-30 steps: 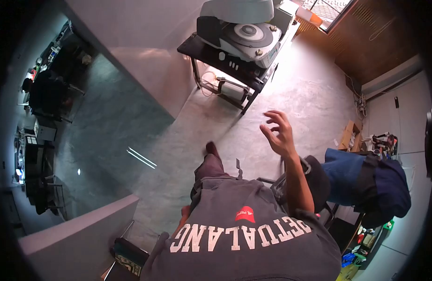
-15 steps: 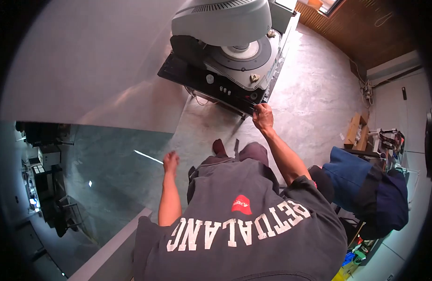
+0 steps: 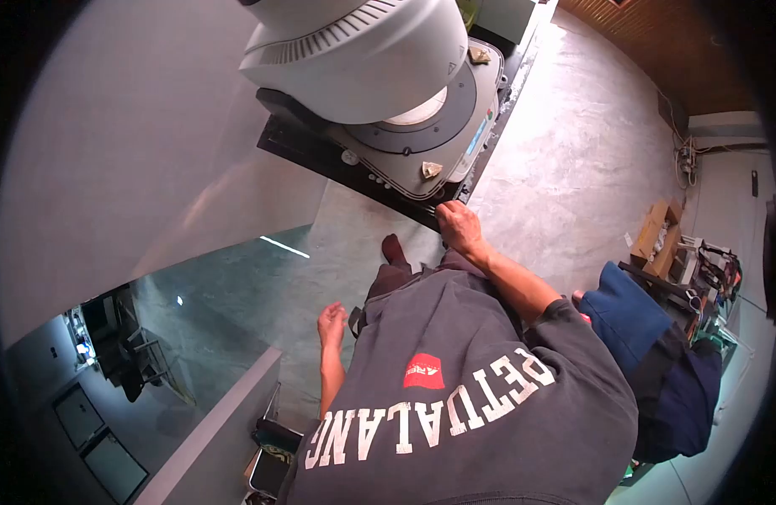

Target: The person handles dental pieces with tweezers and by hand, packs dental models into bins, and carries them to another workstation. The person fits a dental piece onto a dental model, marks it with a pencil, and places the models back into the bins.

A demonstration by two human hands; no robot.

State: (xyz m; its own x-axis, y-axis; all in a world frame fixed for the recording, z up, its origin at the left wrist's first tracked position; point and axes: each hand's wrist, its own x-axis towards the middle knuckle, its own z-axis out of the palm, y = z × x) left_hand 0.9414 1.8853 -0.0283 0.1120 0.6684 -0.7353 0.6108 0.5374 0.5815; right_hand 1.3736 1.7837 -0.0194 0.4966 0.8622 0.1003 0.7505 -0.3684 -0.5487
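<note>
My right hand (image 3: 460, 225) is at the near corner of a black tabletop (image 3: 308, 154), its fingers pinched together. Whatever lies between them is hidden. Beside that corner is a large machine with a white rounded head (image 3: 363, 71) over a dark grey round plate (image 3: 384, 137). A crumpled tan piece (image 3: 431, 170) rests on the machine's base, just beyond my right hand. Along the table edge are a small white round container (image 3: 349, 157) and several smaller white pieces (image 3: 379, 179). My left hand (image 3: 331, 322) hangs low at my side, fingers loosely apart, holding nothing.
A grey wall (image 3: 127, 126) rises on the left, and a low partition (image 3: 215, 421) stands behind my left arm. To the right, another person in blue clothing (image 3: 628, 311) bends near a cardboard box (image 3: 655, 236). Pale concrete floor (image 3: 556, 160) runs past the table.
My view has moved closer to the machine, which now looks larger. My right hand stays at the table corner. My left hand has dropped back closer to my body.
</note>
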